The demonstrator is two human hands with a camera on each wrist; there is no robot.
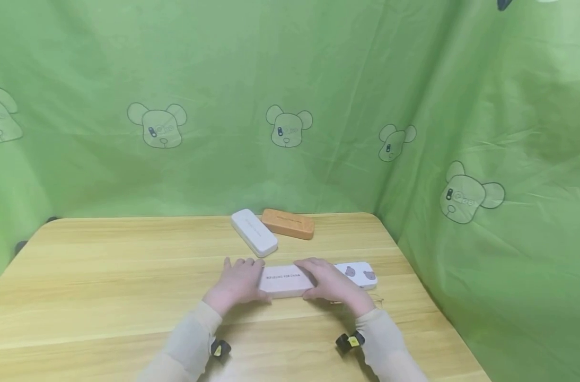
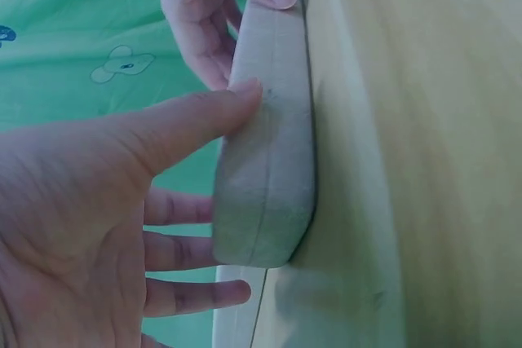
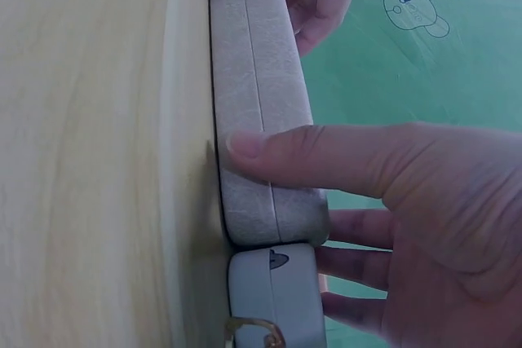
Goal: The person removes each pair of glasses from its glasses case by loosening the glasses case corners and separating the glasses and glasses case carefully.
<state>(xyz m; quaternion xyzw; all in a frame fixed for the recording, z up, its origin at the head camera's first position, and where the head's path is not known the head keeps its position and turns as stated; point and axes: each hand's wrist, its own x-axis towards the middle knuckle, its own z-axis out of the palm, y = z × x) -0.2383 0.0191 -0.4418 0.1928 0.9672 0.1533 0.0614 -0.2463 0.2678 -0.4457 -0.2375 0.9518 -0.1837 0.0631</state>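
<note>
A pale pinkish-grey glasses case [image 1: 285, 281], lettered "REFUELING FOR CHINA", lies flat on the wooden table between both hands. My left hand [image 1: 235, 284] grips its left end, thumb on the near side and fingers round the far side. At the other end my right hand [image 1: 335, 284] grips it the same way, its thumb pressed across the lid seam in the right wrist view. A white bear-print case [image 1: 365, 275] sits end to end with it on the right, partly hidden behind the right hand. The seam of the grey case [image 2: 265, 160] looks closed.
Farther back on the table [image 1: 104, 276] lie a white case [image 1: 254, 232], set at a slant, and an orange-brown case [image 1: 288, 224] beside it. A small gold metal clasp [image 3: 257, 332] shows by the bear-print case. Green curtain [image 1: 213, 175] surrounds the table's back and sides.
</note>
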